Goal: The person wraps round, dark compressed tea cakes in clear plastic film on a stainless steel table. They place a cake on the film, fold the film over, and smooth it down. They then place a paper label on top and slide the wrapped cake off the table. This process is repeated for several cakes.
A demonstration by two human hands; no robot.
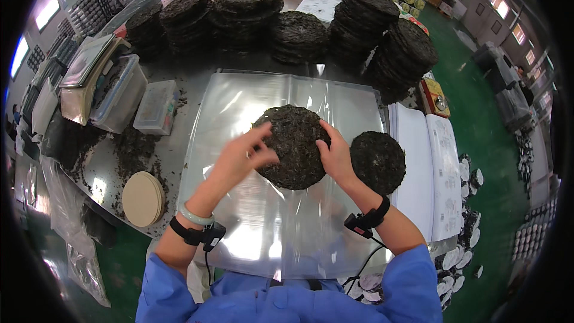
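Observation:
A round dark cake of dried seaweed (293,157) is in front of me, above a sheet of clear plastic film (233,179). My right hand (336,152) grips its right edge, with the thumb and forefinger showing on the near face. Over the left part of the cake is my left hand (244,150), blurred, its fingers apart and apparently holding nothing. A second, smaller-looking seaweed round (377,162) lies just right of my right wrist. Whether the held cake is one sheet or several layers is hard to tell.
Tall stacks of seaweed rounds (244,13) line the table's far side. At left are a weighing scale (74,103), an open plastic bin (123,98), a lidded box (154,107) and beige discs (142,199). Printed sheets (444,175) lie at right.

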